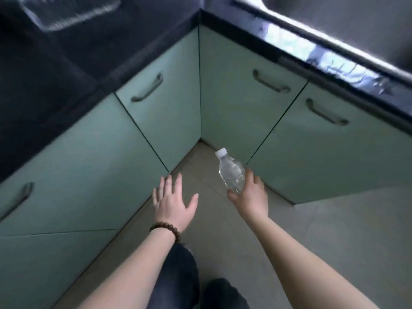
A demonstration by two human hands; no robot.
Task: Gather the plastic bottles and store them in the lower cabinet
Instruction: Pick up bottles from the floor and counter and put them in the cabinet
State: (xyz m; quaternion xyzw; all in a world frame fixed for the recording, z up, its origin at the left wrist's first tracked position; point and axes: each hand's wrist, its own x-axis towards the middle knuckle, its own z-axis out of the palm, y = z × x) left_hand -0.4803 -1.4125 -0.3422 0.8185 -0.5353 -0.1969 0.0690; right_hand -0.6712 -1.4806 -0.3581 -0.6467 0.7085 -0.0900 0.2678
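The person stands in the inner corner of an L-shaped kitchen, both bare forearms stretched out and down toward the floor. The right hand (250,195) holds a clear plastic bottle (231,172) by its lower end, fingers curled round the base and thumb on the near side; that grip is firmly closed on it. The bottle has a white cap (221,152) and tilts away from the person, cap pointing up and to the left toward the corner where the two runs of cabinets meet. It hangs above the grey tiled floor (334,230), just in front of the lower cabinet door (334,157) on the right run, and I cannot tell whether it touches anything but the hand.

The left hand (172,201) is empty, fingers straight and spread, palm down, thumb out to the right. It hovers near the bottom edge of a pale green door (73,170) on the left run, with a brown bead bracelet (166,229) round the wrist. Its grip is open.

All the pale green cabinet doors in sight are closed, each with a dark curved handle (270,81). A black bench (44,74) runs over the cabinets on both sides; on the left stretch, at the top of the view, lies something clear and blurred (71,12) that I cannot make out. On the right stretch the glossy surface reflects light beside a steel sink rim (312,25). Dark trousers (178,275) show between the forearms at the bottom.
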